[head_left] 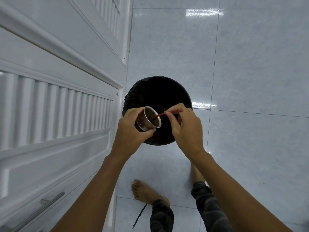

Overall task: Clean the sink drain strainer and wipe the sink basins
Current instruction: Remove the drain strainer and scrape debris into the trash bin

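Tiles of pale, glossy floor (pixel 250 72) fill the room underfoot, with the person's bare feet (pixel 145 191) and dark trouser legs nearest the camera. Beyond the feet stands a round black bin (pixel 150 91), lined with a dark bag, and it serves as the landmark. Directly above the bin's near-left rim, the left hand (pixel 130 131) curls around a perforated metal sink strainer (pixel 148 118), thumb and fingers pressed against its wall, the cup tilted so its open mouth faces right. Over the bin's near-right rim, the right hand (pixel 185 126) pinches a thin red stick (pixel 167 113) between thumb and fingertips; the stick's far end reaches into the strainer's mouth. Dark residue speckles the strainer's inside. Left of the bin rises a white louvred cabinet door (pixel 55 104), almost touching the bin's side, with a metal bar handle (pixel 51 200) lower down. A dark cord (pixel 139 215) lies on the floor by the feet.
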